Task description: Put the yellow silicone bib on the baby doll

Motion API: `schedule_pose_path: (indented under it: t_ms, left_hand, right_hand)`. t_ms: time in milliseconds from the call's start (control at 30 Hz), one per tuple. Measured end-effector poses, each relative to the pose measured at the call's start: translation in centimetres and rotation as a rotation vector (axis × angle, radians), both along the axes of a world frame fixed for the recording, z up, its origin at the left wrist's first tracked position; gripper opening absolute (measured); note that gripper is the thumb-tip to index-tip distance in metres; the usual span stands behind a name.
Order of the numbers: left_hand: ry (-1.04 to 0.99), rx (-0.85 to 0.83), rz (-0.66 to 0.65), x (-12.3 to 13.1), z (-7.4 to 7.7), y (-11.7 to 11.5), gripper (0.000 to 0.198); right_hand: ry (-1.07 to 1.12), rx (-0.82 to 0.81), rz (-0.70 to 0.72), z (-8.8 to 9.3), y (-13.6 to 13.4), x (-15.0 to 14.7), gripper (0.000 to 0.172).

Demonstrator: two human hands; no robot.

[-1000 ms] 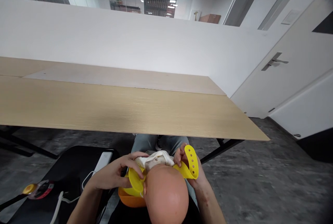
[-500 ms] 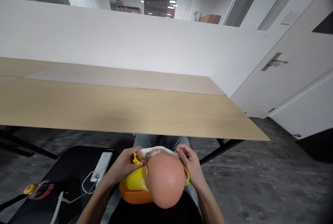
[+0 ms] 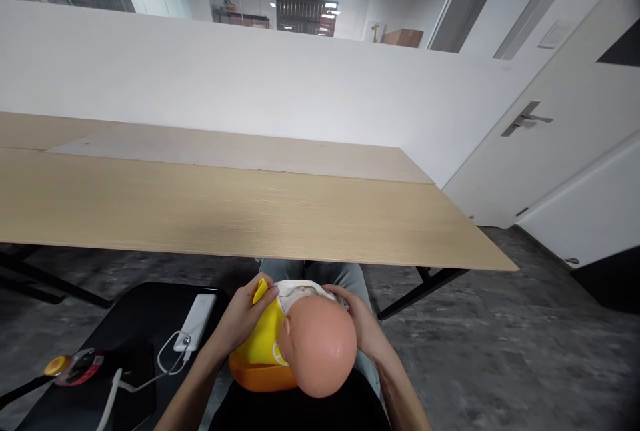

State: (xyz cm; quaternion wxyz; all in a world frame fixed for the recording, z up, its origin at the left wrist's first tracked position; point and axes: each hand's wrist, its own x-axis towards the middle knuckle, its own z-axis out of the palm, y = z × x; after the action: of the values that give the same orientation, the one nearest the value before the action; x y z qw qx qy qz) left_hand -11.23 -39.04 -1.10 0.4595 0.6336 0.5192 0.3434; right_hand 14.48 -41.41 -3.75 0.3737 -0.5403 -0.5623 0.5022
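A bald baby doll [image 3: 323, 347] lies on my lap, its head toward me and its front covered in white cloth [image 3: 300, 289]. Beside its head, on the left, is a yellow bib [image 3: 263, 337] with an orange pocket [image 3: 265, 377] along its lower edge. My left hand [image 3: 253, 307] pinches a yellow strap end [image 3: 260, 289] of the bib between thumb and fingers. My right hand [image 3: 357, 314] curls round the doll's right side in view, fingers over the white cloth; its fingertips are partly hidden.
The wooden table [image 3: 250, 211] stands just beyond my knees, its front edge close to my hands. On the left, a black chair [image 3: 145, 311] carries a white power bank [image 3: 196, 321] with a cable and a bottle [image 3: 80, 365] with a yellow cap.
My right hand has moved inward from the yellow strap at the doll's right onto its white cloth. That strap is now out of sight. My left hand has turned and raised its strap slightly.
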Motion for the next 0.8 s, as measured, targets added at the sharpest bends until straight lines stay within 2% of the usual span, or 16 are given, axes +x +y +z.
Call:
schedule_pose_path:
  t_ms: [133,267,367,467,633,800]
  left_hand:
    - [-0.019,0.016,0.014,0.0,0.2,0.0,0.025]
    - [0.008,0.08,-0.055,-0.5,0.8,0.1,0.024]
    - [0.069,0.121,-0.127,-0.9,0.9,-0.1,0.046]
    - [0.19,0.098,-0.233,-1.2,0.1,-0.2,0.065]
    - [0.246,0.126,-0.291,-1.1,-1.9,0.0,0.07]
    - [0.233,0.103,-0.322,-1.1,-1.7,0.0,0.074]
  right_hand:
    - [-0.006,-0.014,0.038,0.0,0.0,-0.1,0.048]
    - [0.029,-0.045,0.06,-0.1,-0.1,-0.3,0.048]
    - [0.043,-0.039,0.074,0.0,-0.2,-0.3,0.049]
    - [-0.018,-0.006,0.078,0.1,-0.2,-0.2,0.049]
    - [-0.108,0.008,0.086,0.1,-0.2,0.3,0.052]
    - [-0.201,0.136,0.079,0.3,-0.1,0.1,0.047]
